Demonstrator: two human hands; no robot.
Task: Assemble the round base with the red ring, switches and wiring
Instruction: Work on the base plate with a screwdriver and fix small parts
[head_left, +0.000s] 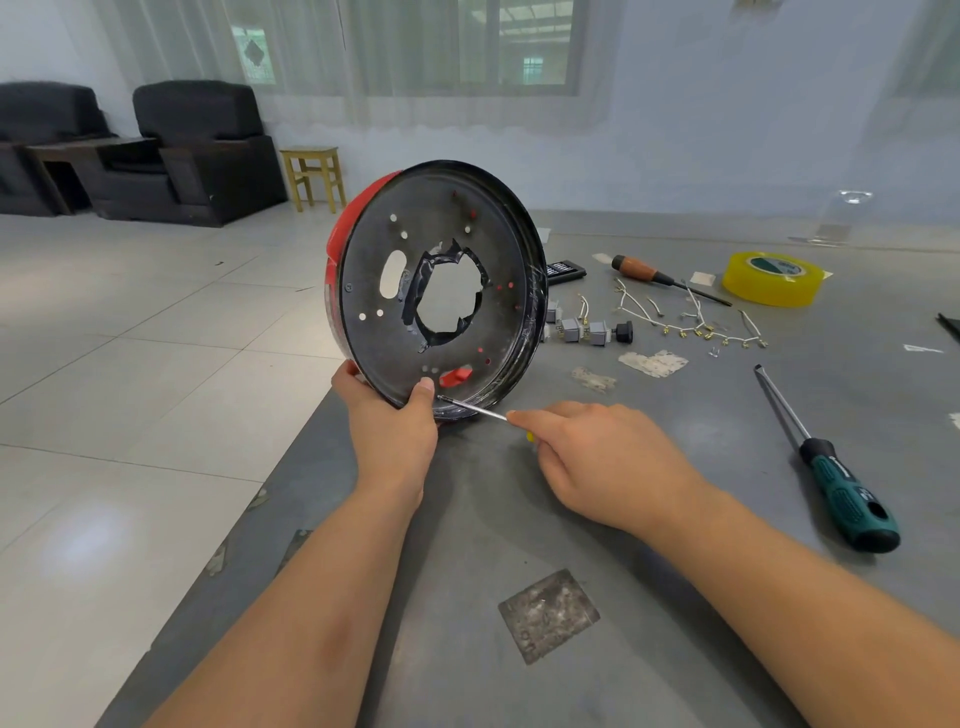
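Round base (441, 291): dished black metal, jagged central hole.

Soft window daylight, sharp, edges distorted

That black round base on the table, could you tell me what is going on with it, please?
A person's left hand holds the round base tilted up on its edge on the grey table, the red ring showing behind its rim. The right hand holds a thin screwdriver with its tip at the lower rim. The switches and wiring lie loose on the table, not yet fitted.
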